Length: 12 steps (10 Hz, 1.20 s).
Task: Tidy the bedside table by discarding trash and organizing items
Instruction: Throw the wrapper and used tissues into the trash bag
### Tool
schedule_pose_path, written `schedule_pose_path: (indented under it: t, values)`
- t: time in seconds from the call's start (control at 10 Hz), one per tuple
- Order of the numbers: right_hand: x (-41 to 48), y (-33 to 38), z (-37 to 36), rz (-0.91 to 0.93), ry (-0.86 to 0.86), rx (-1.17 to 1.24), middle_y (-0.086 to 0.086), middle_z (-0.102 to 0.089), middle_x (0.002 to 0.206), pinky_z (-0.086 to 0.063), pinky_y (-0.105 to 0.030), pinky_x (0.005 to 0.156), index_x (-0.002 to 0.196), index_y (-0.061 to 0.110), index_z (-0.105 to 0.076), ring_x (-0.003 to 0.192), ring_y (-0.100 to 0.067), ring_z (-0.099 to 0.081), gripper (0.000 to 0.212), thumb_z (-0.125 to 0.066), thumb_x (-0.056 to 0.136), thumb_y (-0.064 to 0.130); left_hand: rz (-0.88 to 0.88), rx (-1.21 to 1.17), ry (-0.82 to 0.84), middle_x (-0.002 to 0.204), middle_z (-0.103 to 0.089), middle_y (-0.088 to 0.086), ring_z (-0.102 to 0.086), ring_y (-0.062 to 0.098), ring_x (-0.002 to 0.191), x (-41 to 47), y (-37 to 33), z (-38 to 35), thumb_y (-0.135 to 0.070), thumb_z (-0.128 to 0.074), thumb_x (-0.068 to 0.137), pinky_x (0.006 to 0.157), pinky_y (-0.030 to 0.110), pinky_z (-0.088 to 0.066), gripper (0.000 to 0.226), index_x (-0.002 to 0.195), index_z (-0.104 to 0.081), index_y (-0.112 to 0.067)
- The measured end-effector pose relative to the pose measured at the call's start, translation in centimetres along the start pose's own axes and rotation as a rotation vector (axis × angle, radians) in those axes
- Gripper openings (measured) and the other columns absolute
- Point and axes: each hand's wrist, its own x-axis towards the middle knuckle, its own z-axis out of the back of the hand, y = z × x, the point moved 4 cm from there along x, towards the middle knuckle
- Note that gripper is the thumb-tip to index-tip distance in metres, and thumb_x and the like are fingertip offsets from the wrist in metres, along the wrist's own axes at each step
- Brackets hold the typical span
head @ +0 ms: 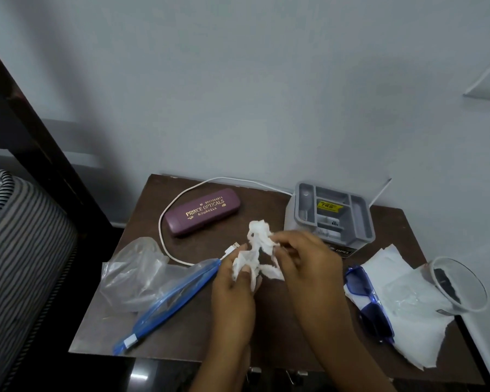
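A: Where's the trash?
B: Crumpled tissue [259, 244]: thin white paper, wrinkled, ragged edges. It's held up just front-left of the grey organiser [333, 213], over the table [266, 335], which is a dark brown matte top.
A: Hands?
B: Both grip it. Left hand [232, 281] has its fingers curled round the lower wad; right hand [306, 258] pinches the upper part w/ fingertips.
A: The organiser itself?
B: Boxy grey plastic, open compartments, yellow sticker inside.
A: Other stuff, re the organiser?
B: Left of it is a maroon specs case [203, 212], oblong w/ rounded ends & gold lettering. A smooth white cable [164, 222] runs from the organiser's back-left & loops round the case. Further left & to the front lies a clear zip bag [153, 281], crinkly film w/ a blue seal strip. Front-right are glossy blue sunglasses [368, 304] on flat white tissue sheets [408, 306], one edge torn. Far right, a clear plastic cup [458, 287] is tipped over, round rim twd the camera.
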Motion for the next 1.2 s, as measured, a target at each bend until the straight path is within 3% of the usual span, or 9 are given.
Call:
schedule_pose_path:
  t: [0.1, 0.2, 0.3, 0.4, 0.5, 0.6, 0.7, 1.0, 1.2]
  values:
    - [-2.4, -0.3, 0.3, -0.323, 0.226, 0.371, 0.011, -0.073, 0.078, -0.046, -0.007, 0.064, 0.084, 0.021, -0.070, 0.073, 0.004, -0.066, 0.022, -0.062, 0.083, 0.001, 0.109, -0.279, 0.049, 0.112, -0.063, 0.012, -0.060, 0.025, 0.106, -0.1, -0.2, -0.8, -0.006, -0.038, 0.097, 0.096, 0.039, -0.045, 0.026, 0.108, -0.060, -0.012]
    - [-4.0, -1.3, 0.4, -0.428, 0.272, 0.438, 0.004, -0.074, 0.080, -0.049, -0.010, 0.061, 0.088, 0.017, -0.072, 0.071, -0.002, -0.068, 0.016, -0.065, 0.082, 0.003, 0.102, -0.385, 0.028, 0.112, -0.055, 0.039, -0.043, 0.042, 0.128, -0.7, -0.2, -0.2, -0.054, -0.036, 0.091, 0.102, 0.034, -0.039, 0.075, 0.105, -0.056, 0.017]
    - [-4.9, -2.3, 0.9, -0.410, 0.201, 0.364, 0.003, -0.070, 0.073, -0.047, -0.010, 0.059, 0.077, 0.023, -0.069, 0.066, 0.000, -0.062, 0.020, -0.069, 0.079, 0.003, 0.328, -0.541, 0.110, 0.117, -0.061, 0.030, -0.059, 0.038, 0.110, -1.4, -1.2, -2.3, -0.045, -0.042, 0.089, 0.089, 0.032, -0.051, 0.061, 0.117, -0.054, 0.008]
    - [-5.6, -2.9, 1.7, -0.317, 0.063, 0.171, 0.011, -0.061, 0.092, -0.045, -0.009, 0.067, 0.084, 0.032, -0.057, 0.080, 0.002, -0.056, 0.029, -0.076, 0.072, 0.013, 0.264, -0.374, 0.270, 0.072, -0.072, -0.003, -0.069, 0.009, 0.067, -1.9, 0.2, -2.1, -0.019, -0.046, 0.095, 0.058, 0.020, -0.057, 0.019, 0.101, -0.058, -0.007]
    - [-6.1, -3.4, 2.8, -0.181, -0.034, 0.168, 0.023, -0.039, 0.128, -0.040, -0.006, 0.088, 0.122, 0.038, -0.041, 0.115, 0.009, -0.044, 0.059, -0.069, 0.071, 0.034, 0.217, -0.295, 0.320, 0.061, -0.072, -0.005, -0.067, 0.005, 0.057, -2.8, -0.9, -3.2, -0.013, -0.042, 0.096, 0.054, 0.020, -0.055, 0.019, 0.091, -0.061, -0.008]
    - [-6.4, -3.5, 3.7, -0.147, 0.049, 0.347, 0.026, -0.031, 0.146, -0.031, -0.010, 0.106, 0.137, 0.037, -0.030, 0.133, 0.011, -0.029, 0.061, -0.056, 0.084, 0.021, 0.217, -0.352, 0.368, 0.087, -0.073, 0.013, -0.069, 0.018, 0.068, -4.7, -1.4, -5.3, -0.013, -0.043, 0.095, 0.057, 0.026, -0.056, 0.028, 0.101, -0.067, -0.003]
    - [-7.4, -3.9, 6.0, -0.166, 0.000, 0.463, 0.031, -0.045, 0.135, -0.039, -0.026, 0.107, 0.123, 0.044, -0.047, 0.127, 0.005, -0.043, 0.049, -0.049, 0.085, 0.013, 0.193, -0.441, 0.346, 0.101, -0.074, 0.012, -0.072, 0.018, 0.082, -7.2, -1.6, -8.0, -0.009, -0.041, 0.095, 0.064, 0.024, -0.058, 0.030, 0.112, -0.065, -0.007]
    - [-15.3, -9.1, 18.7, -0.360, -0.266, 0.324, 0.015, -0.071, 0.093, -0.049, -0.012, 0.075, 0.094, 0.037, -0.067, 0.088, 0.000, -0.066, 0.036, -0.063, 0.079, 0.004, 0.139, -0.025, 0.632, 0.099, -0.073, 0.012, -0.068, 0.021, 0.090, -17.6, 3.5, -16.6, -0.014, -0.044, 0.096, 0.077, 0.027, -0.055, 0.026, 0.105, -0.067, -0.006]
    - [-25.6, -16.3, 23.0, -0.626, -0.286, 0.298, 0.007, -0.073, 0.091, -0.054, -0.023, 0.074, 0.099, 0.031, -0.069, 0.083, -0.007, -0.069, 0.023, -0.060, 0.088, 0.013, 0.233, 0.409, 0.729, 0.088, -0.074, 0.017, -0.069, 0.030, 0.082, -22.1, 12.7, -21.6, -0.008, -0.053, 0.091, 0.081, 0.042, -0.055, 0.021, 0.094, -0.074, -0.006]
